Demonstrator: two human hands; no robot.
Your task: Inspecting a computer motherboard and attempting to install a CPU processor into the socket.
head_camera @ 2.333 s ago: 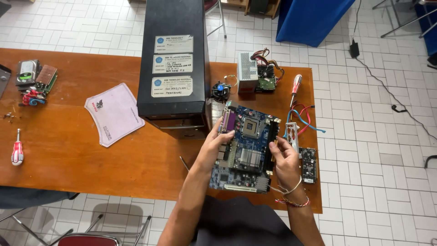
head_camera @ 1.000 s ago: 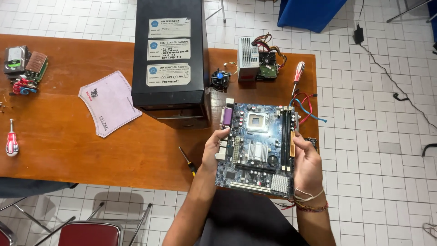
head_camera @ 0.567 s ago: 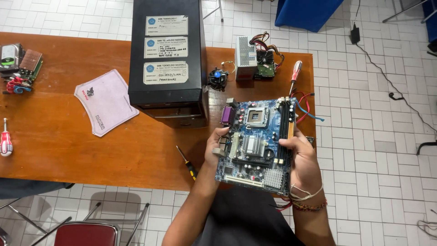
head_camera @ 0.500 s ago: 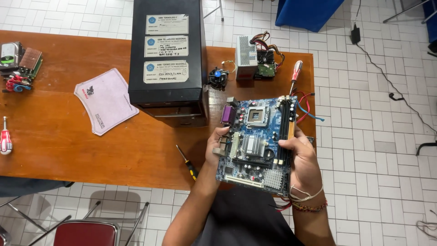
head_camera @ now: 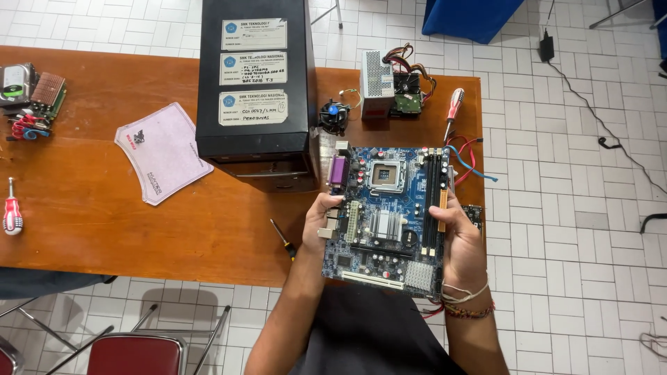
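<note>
A blue motherboard (head_camera: pixel 389 215) is held above the wooden table (head_camera: pixel 104 208) — gripped at its edges (component side up) by the left hand (head_camera: pixel 318 221) and right hand (head_camera: pixel 462 239), 2 hands closed on it.

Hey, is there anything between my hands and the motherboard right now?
Nothing visible. Both hands already grip the motherboard directly: the left hand on its left edge, the right hand on its right edge. It is held over the table's near edge, in front of the black computer case.
</note>
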